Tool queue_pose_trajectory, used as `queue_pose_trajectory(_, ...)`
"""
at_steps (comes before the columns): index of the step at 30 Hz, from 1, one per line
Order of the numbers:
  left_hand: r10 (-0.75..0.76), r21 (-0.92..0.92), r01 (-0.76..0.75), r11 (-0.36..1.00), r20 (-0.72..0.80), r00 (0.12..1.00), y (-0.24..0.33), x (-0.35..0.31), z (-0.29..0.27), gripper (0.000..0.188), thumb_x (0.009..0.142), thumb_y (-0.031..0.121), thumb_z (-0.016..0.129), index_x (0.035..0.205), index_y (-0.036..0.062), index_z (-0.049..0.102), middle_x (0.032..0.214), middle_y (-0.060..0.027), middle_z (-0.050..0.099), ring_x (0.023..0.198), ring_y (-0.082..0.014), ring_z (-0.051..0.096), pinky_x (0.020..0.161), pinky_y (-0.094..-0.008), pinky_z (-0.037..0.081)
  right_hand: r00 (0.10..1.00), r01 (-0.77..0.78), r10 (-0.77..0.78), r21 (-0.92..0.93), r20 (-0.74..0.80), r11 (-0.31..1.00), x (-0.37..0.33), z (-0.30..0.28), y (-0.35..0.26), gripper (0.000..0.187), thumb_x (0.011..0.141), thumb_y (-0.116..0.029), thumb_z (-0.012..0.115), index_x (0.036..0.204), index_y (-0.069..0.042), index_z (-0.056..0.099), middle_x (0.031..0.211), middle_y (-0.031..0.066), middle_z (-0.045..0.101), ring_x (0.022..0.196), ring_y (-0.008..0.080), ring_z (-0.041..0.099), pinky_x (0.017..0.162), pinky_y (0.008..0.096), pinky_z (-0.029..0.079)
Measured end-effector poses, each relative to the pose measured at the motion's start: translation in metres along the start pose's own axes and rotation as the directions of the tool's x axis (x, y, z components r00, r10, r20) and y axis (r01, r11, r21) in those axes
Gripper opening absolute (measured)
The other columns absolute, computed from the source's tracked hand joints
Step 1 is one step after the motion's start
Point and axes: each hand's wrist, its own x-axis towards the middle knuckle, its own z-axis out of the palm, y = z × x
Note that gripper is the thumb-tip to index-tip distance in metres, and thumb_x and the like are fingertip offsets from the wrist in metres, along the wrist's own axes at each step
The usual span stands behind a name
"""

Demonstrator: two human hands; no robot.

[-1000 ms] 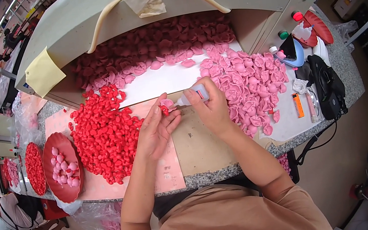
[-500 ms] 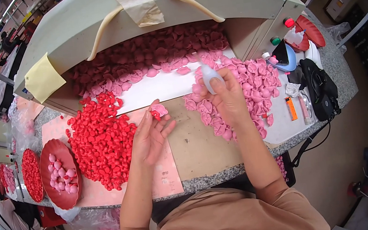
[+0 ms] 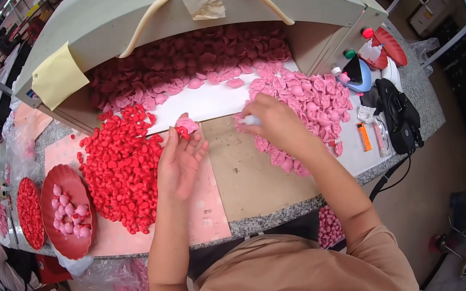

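My left hand (image 3: 175,168), palm up with fingers partly curled, pinches a small red plastic-looking piece (image 3: 183,132) and a pink petal-shaped piece (image 3: 188,123) between thumb and fingertips. To its right, my right hand (image 3: 277,118) is closed around a small whitish squeeze bottle (image 3: 250,120). The bottle lies tipped sideways, one end toward my left hand and apart from it; the fingers hide most of it. Beside my left forearm is a heap of red pieces (image 3: 121,179). Pink petal-shaped pieces (image 3: 322,103) are heaped beyond and beside my right hand.
A grey cabinet (image 3: 110,34) arches over more pink pieces (image 3: 193,71). A red scalloped dish (image 3: 74,250) with pink bulb-shaped pieces stands at left. Toward the right lie an orange lighter-like object (image 3: 364,136), a black bag (image 3: 398,116) and a blue container (image 3: 360,81).
My right hand has turned, and the bottle has gone from upright to tipped sideways toward the left. The left hand keeps its pieces. The whole view has shifted slightly.
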Motion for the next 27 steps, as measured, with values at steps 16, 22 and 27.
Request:
queue_pose_trajectory(16, 0.155, -0.093, -0.157, 0.983, -0.038, 0.987, 0.020, 0.001, -0.006, 0.028, 0.095, 0.031, 0.052, 0.111, 0.0088, 0.053, 0.104, -0.0055, 0.057, 0.094, -0.0162, 0.055, 0.086, -0.0341, 0.047, 0.931, 0.350, -0.342, -0.050, 0.124, 0.935, -0.046, 0.037, -0.006, 0.025, 0.071, -0.001, 0.067, 0.095, -0.006, 0.061, 0.107, 0.0103, 0.058, 0.098, 0.0297, 0.057, 0.081, 0.0369, 0.048)
queue_pose_trajectory(22, 0.097, -0.058, -0.100, 0.993, -0.054, 0.994, 0.012, 0.003, 0.002, 0.029, 0.094, 0.033, 0.054, 0.110, 0.0086, 0.055, 0.099, -0.0052, 0.059, 0.090, -0.0153, 0.056, 0.084, -0.0333, 0.048, 0.986, 0.127, -0.136, 0.097, 0.093, 0.987, -0.057, 0.024, -0.018, 0.024, 0.075, -0.003, 0.067, 0.098, -0.004, 0.060, 0.103, 0.0111, 0.058, 0.096, 0.0290, 0.058, 0.081, 0.0360, 0.047)
queue_pose_trajectory(27, 0.081, -0.045, -0.084, 0.995, -0.058, 0.995, 0.011, 0.006, -0.006, 0.031, 0.093, 0.035, 0.055, 0.109, 0.0090, 0.056, 0.097, -0.0044, 0.061, 0.089, -0.0150, 0.057, 0.082, -0.0326, 0.048, 0.992, -0.046, 0.047, -0.010, 0.120, 0.999, -0.053, 0.032, -0.033, 0.026, 0.078, -0.008, 0.069, 0.101, -0.001, 0.059, 0.098, 0.0124, 0.057, 0.093, 0.0284, 0.058, 0.081, 0.0343, 0.046)
